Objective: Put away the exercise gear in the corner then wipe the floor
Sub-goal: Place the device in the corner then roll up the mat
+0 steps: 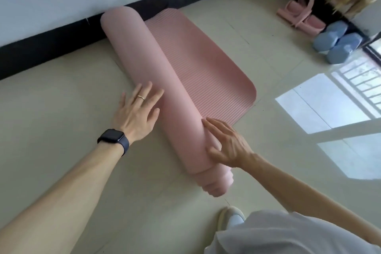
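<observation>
Where the right hand [228, 144] lies: on the near end of the rolled mat [156, 76], fingers spread loosely, gripping nothing.
Left hand [136, 115]: fingers straight, flat against the roll's side.
Mat: one, pink, part-rolled on the floor [61, 130].
Dumbbells [338, 41]: two, blue, far corner.

I see open pale tiled floor [61, 99] left of the pink ribbed foam mat [198, 60], black skirting board [41, 51] behind, blue dumbbells [338, 43], perhaps pink straps [299, 14], crowding the corner.
</observation>
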Demonstrator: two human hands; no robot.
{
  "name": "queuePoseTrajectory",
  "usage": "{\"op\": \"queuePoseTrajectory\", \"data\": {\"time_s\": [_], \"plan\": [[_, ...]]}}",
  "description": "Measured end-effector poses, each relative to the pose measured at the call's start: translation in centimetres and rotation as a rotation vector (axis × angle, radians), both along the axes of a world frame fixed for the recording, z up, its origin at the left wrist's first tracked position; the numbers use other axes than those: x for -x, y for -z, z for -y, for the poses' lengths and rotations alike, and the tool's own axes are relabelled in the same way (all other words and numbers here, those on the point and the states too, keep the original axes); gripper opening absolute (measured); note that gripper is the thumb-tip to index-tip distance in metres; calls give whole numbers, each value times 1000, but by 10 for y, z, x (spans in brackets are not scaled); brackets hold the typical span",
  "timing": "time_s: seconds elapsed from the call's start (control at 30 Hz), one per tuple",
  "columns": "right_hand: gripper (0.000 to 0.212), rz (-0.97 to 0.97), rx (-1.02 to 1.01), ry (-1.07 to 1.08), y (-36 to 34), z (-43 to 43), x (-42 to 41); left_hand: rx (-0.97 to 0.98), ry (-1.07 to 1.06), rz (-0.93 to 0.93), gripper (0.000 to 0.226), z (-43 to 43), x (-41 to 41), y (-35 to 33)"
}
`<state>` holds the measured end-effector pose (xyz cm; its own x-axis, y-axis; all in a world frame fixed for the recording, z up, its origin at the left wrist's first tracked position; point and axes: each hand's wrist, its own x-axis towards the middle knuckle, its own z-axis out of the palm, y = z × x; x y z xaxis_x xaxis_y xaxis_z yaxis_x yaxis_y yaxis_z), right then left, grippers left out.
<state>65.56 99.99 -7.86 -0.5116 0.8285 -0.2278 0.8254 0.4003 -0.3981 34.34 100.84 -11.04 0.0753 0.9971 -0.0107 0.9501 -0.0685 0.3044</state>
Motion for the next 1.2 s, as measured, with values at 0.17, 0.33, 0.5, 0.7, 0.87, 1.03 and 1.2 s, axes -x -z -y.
{"op": "queuePoseTrajectory", "data": {"time_s": [0.17,0.33,0.5,0.7,0.87,1.03,1.2], "plan": [[68,-59,-27,189,5,-23,-34,75,53,-2,55,-29,-52,-4],[51,-224,-181,266,-2,-14,-21,129,80,-90,54,-89,-115,-21],[74,12,-76,313,1,-41,-27,113,13,111,55,-120,-165,-24],[54,43,10,520,-3,-109,-74,-177,-162,199,45,-125,-156,-17],[33,41,-45,657,-12,-166,-94,180,-63,166,72,-150,-167,-11],[103,-164,320,656,-12,-222,-78,148,1,62,65,-185,-186,-15],[114,-217,613,769,-8,-243,-97,205,7,107,63,-195,-206,-19]]}}
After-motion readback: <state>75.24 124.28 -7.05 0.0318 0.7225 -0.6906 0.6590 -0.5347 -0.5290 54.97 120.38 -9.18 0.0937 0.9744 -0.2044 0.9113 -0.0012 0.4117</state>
